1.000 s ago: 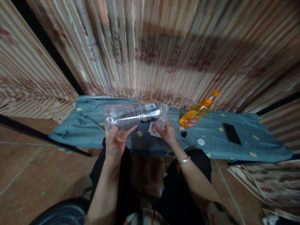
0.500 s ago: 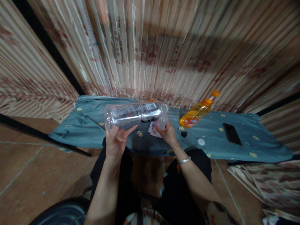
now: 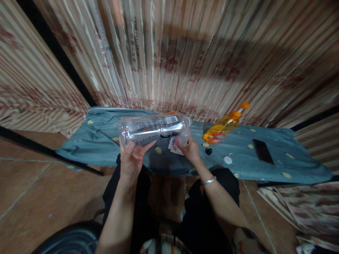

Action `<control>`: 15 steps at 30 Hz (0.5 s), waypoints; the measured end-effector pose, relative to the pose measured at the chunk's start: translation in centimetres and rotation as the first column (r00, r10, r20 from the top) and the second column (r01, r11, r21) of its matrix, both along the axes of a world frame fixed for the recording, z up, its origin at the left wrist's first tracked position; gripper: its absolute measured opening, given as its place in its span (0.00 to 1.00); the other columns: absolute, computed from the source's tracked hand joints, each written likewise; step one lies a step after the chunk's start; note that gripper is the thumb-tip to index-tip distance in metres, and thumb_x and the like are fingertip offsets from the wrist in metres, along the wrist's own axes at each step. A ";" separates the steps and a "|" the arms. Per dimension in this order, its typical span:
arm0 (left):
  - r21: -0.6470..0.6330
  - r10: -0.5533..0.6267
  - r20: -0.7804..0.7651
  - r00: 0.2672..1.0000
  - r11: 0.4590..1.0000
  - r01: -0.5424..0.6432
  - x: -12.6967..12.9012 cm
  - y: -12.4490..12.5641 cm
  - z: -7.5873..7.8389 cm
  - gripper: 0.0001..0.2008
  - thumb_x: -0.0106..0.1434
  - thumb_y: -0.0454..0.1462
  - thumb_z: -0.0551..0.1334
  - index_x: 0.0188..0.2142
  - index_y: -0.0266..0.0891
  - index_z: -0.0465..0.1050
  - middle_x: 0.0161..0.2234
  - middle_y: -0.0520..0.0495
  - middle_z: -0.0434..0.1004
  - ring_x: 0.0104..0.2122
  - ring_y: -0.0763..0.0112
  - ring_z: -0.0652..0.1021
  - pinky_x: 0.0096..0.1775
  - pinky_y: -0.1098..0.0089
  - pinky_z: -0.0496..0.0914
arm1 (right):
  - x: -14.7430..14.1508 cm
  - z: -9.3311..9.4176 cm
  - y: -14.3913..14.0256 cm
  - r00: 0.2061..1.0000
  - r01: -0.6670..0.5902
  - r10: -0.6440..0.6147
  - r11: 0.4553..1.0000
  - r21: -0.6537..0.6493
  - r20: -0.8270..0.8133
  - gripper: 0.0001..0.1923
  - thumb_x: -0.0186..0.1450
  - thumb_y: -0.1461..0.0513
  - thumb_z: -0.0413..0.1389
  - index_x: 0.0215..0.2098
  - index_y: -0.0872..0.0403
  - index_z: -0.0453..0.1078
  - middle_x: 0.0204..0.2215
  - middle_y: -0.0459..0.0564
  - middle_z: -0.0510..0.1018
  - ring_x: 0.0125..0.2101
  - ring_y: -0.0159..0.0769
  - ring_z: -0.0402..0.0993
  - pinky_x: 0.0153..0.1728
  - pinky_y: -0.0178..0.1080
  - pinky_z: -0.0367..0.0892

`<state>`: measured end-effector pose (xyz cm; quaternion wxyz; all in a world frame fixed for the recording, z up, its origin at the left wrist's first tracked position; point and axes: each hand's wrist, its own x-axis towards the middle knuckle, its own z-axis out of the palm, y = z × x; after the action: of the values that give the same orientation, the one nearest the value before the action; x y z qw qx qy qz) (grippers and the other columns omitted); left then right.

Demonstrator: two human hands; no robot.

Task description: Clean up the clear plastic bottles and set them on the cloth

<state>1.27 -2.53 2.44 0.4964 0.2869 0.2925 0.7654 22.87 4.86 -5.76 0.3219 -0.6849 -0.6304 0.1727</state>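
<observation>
Fingers: those of the left hand are curled up around the base end of a clear plastic bottle, thumb on the near side; those of the right hand are closed about the bottle's neck end, over a small printed wrapper.
Bottle position: held on its side, off the table, between the two hands and in front of the person's chest, above the near edge of the blue cloth.
Why held so: with one hand at each end the bottle lies level and steady, its printed side turned up towards the camera; this grip looks suited to turning or working on the neck end.
Bottle label: a white panel with lines of small print and a barcode near the right end; the words are too small to read.
Orange bottle: leans on the cloth to the right of the hands, well apart from them, with an orange cap and a red and blue label whose brand cannot be read.
Small things: a black cap and a white cap lie on the cloth just right of the right hand.
Phone: lies flat, screen dark, far to the right.
Backdrop: striped boards with faded red print, not legible.
Wrist: a silver bangle on the right arm.
</observation>
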 end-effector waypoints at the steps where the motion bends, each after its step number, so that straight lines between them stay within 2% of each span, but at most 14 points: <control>1: 0.000 -0.001 -0.003 1.000 1.000 0.001 0.0 0.0 0.0 0.40 0.48 0.49 0.77 0.59 0.47 0.69 0.60 0.36 0.73 0.62 0.37 0.71 0.52 0.40 0.76 | 0.0 0.1 0.0 1.000 0.000 0.000 1.000 -0.006 0.000 0.27 0.61 0.52 0.64 0.55 0.55 0.69 0.45 0.59 0.84 0.46 0.53 0.83 0.44 0.47 0.76; 11: -0.009 -0.001 0.007 1.000 1.000 0.001 -0.1 -0.1 0.0 0.39 0.48 0.48 0.77 0.58 0.49 0.70 0.60 0.39 0.74 0.62 0.38 0.72 0.53 0.41 0.76 | -0.1 0.2 0.0 1.000 0.005 -0.006 1.000 -0.030 -0.025 0.27 0.61 0.52 0.65 0.54 0.56 0.69 0.43 0.59 0.84 0.45 0.53 0.83 0.44 0.48 0.76; 15: -0.010 -0.002 0.010 1.000 1.000 0.002 -0.1 -0.1 -0.1 0.38 0.49 0.48 0.77 0.58 0.50 0.70 0.59 0.39 0.74 0.62 0.39 0.72 0.53 0.39 0.75 | 0.0 0.1 0.1 0.999 0.005 -0.006 1.000 -0.015 -0.032 0.25 0.61 0.52 0.65 0.52 0.53 0.69 0.43 0.57 0.84 0.45 0.53 0.83 0.43 0.48 0.77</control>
<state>1.20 -2.61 2.36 0.4999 0.2810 0.2934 0.7649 22.86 4.92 -5.69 0.3275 -0.6860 -0.6220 0.1875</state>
